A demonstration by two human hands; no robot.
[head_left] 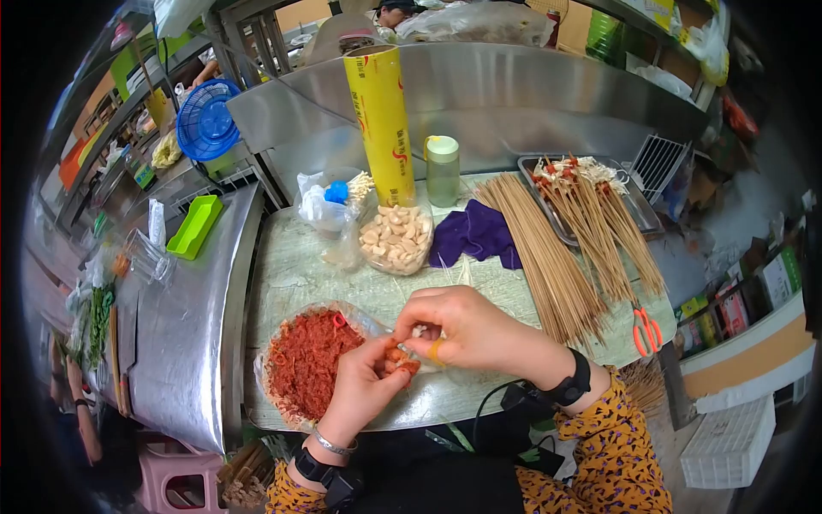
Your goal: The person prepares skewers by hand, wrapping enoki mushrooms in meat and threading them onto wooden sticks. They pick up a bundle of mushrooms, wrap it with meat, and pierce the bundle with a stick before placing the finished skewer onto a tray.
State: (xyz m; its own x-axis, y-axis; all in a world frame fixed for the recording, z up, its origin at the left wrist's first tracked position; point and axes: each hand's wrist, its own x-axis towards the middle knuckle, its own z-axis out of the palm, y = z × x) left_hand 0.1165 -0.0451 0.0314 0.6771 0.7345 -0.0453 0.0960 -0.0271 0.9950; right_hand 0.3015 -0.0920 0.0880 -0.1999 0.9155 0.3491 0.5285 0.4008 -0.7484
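Observation:
My left hand is closed around a lump of reddish meat, just right of a plastic bag heaped with red minced meat. Fingertips of my right hand are pinched together at the top of that lump, where a small pale bit shows; what they grip is too small to name. A yellow band circles a finger of that hand. Beyond both hands stands a clear bag of pale, chunky pieces, resembling peeled garlic cloves.
Bamboo skewers lie beside a metal tray of loaded skewers. Orange-handled scissors rest at the right table edge. A purple cloth, a green jar and a tall yellow roll stand behind. At far left, another person's arms show.

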